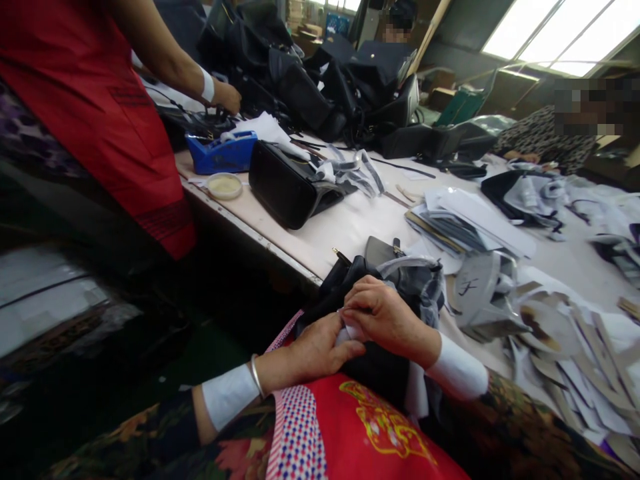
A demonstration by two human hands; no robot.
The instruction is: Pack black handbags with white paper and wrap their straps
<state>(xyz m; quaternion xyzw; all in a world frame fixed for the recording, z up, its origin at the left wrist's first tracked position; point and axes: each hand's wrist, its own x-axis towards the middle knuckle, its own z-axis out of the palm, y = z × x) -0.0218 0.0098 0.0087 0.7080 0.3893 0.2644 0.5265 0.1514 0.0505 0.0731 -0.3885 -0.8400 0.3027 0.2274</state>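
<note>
My two hands meet over a black handbag (387,367) that rests against my red apron at the table's edge. Between them is a small piece of white, thin wrapping (351,331). My left hand (320,348) is closed around its lower side, thumb pressed on it. From above, my right hand (383,313) pinches the same wrapping with thumb and fingers. The handbag's handle (407,265) is wrapped in clear plastic, and a gold-coloured metal piece (341,256) shows at its left. The part under the wrapping is hidden by my fingers.
On the table (357,223) lie another black bag (283,183), a blue tape dispenser (223,152), a round dish (225,187), stacked papers (470,220) and loose strips (575,360). Black bags (320,80) are heaped behind. A co-worker in a red apron (100,113) stands left; another person sits right.
</note>
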